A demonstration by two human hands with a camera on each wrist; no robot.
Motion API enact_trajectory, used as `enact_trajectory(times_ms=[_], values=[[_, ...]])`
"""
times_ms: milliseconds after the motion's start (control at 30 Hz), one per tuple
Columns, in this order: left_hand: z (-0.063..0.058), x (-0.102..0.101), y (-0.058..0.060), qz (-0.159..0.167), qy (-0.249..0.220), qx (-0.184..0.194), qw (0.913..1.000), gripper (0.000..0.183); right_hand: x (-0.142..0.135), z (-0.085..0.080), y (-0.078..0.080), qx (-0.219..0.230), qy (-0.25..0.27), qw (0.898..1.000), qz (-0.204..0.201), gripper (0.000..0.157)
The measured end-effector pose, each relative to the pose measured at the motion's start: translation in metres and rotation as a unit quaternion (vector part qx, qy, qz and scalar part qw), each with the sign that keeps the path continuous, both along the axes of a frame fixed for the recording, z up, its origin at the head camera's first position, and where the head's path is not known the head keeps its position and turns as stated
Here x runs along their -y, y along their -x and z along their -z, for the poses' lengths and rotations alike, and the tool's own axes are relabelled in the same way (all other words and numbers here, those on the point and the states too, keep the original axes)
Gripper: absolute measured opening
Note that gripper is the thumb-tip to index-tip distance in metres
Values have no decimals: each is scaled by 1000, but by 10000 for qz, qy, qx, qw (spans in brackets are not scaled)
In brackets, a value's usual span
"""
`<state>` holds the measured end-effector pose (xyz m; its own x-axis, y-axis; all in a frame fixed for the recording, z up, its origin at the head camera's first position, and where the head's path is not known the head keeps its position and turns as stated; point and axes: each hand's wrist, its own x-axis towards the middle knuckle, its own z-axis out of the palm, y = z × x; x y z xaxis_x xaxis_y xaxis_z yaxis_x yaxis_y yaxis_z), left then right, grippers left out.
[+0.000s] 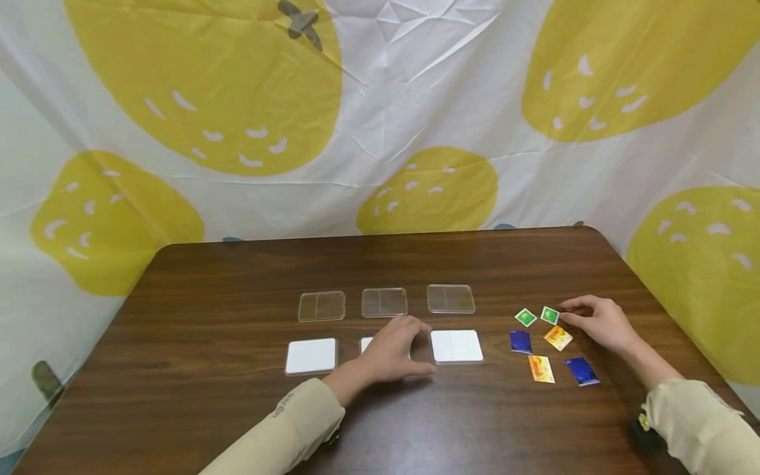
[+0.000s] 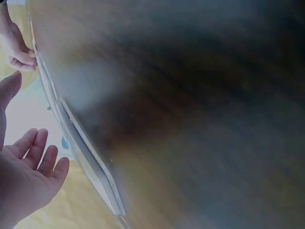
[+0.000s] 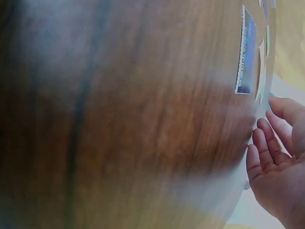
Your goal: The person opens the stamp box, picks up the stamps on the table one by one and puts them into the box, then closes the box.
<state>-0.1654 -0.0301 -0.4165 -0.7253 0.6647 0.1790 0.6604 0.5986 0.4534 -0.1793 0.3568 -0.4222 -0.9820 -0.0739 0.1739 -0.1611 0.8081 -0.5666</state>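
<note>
My left hand (image 1: 392, 349) hovers over the middle white-filled case (image 1: 366, 342) and hides most of it. Its thumb and fingers are spread apart with nothing between them, as the left wrist view (image 2: 35, 174) also shows. At the right, my right hand (image 1: 602, 323) has its fingertips beside a green stamp (image 1: 549, 315). Loosely bent fingers (image 3: 271, 143) hold nothing in the right wrist view. Another green stamp (image 1: 525, 317) lies to the left. Nearer me are blue stamps (image 1: 520, 341) (image 1: 582, 371) and yellow-orange stamps (image 1: 558, 338) (image 1: 541, 369). A blue stamp's perforated edge (image 3: 246, 52) shows up close.
White-filled clear cases (image 1: 311, 356) (image 1: 456, 346) flank the middle one. Behind them, three clear lids (image 1: 322, 306) (image 1: 384, 302) (image 1: 450, 299) form a row on the brown wooden table (image 1: 208, 369). A fruit-patterned cloth (image 1: 415, 119) hangs behind the table's far edge.
</note>
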Motion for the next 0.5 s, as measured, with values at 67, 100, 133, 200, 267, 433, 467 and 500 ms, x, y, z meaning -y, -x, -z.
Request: enact_trajectory(times_ms=[67,100,133,200,267,433,467,500], values=[[1,-1,0,10,45,31,10000,57,0,1,1,-80,-70,9999,-45,24],[2,-2,0,7,63,54,10000,58,0,2,1,-125,-116,9998,-54,24],[2,-2,0,6,71,73,9999,58,0,2,1,-176,-149,9997,-56,23],[1,-2,-1,-10,71,90,9999,58,0,4,2,-280,-235,9993,-67,22],[1,-2,-1,-40,70,88,9999,58,-1,5,2,-368,-304,9988,-77,21],[0,-4,-1,-84,126,53,9999,60,0,5,4,-406,-452,9981,-70,21],[0,-5,-1,-81,138,56,9999,60,1,4,5,-373,-465,9982,-57,21],[1,-5,-1,-71,155,47,9998,60,1,4,5,-341,-482,9982,-49,21]])
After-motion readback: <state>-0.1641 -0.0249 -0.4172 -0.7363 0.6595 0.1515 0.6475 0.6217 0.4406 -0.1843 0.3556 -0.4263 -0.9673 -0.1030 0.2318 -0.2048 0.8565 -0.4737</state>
